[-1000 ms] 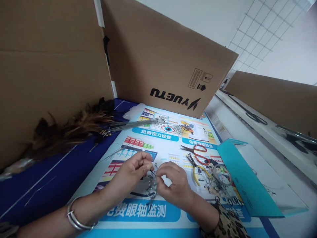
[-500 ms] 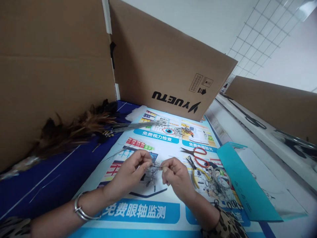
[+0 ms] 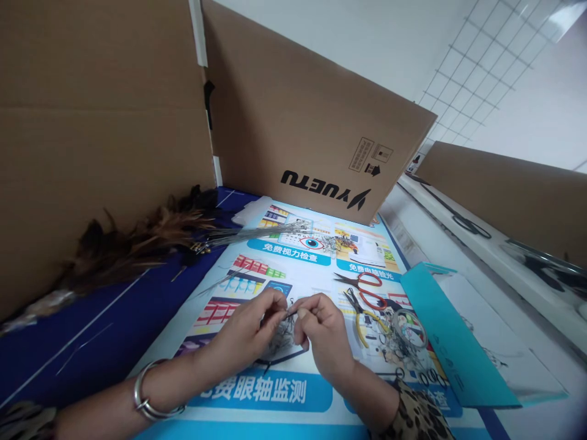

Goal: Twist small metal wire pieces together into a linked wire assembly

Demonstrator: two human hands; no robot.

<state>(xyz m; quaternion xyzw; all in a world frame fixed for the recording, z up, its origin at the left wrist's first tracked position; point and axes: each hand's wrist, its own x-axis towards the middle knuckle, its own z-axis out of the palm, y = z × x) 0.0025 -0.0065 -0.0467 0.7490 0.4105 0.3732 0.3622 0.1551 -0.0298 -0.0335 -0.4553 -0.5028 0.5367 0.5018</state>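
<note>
My left hand (image 3: pixel 263 321) and my right hand (image 3: pixel 323 330) meet above the printed sheet, fingertips almost touching. Each pinches, with thumb and forefinger, a thin dark wire-like piece (image 3: pixel 290 313) between them; most of it is hidden by the fingers. Below them lies a tangle of fine wire or line with small dark bits (image 3: pixel 280 342), partly covered by my left hand. To the right of my right hand are red-handled scissors (image 3: pixel 367 286) and yellow-handled pliers (image 3: pixel 362 321), beside a coil of clear line (image 3: pixel 410 329).
Long thin wires (image 3: pixel 261 231) and a small heap of metal bits (image 3: pixel 342 244) lie farther back. Brown feathers (image 3: pixel 132 241) rest at left by the cardboard wall (image 3: pixel 293 116). A teal box flap (image 3: pixel 458 342) stands at right, with more small parts (image 3: pixel 413 360) near it.
My hands have come closer together, the left moving slightly right and the right slightly left. The fingers still pinch the thin dark piece, and the tangle below shows lower down.
</note>
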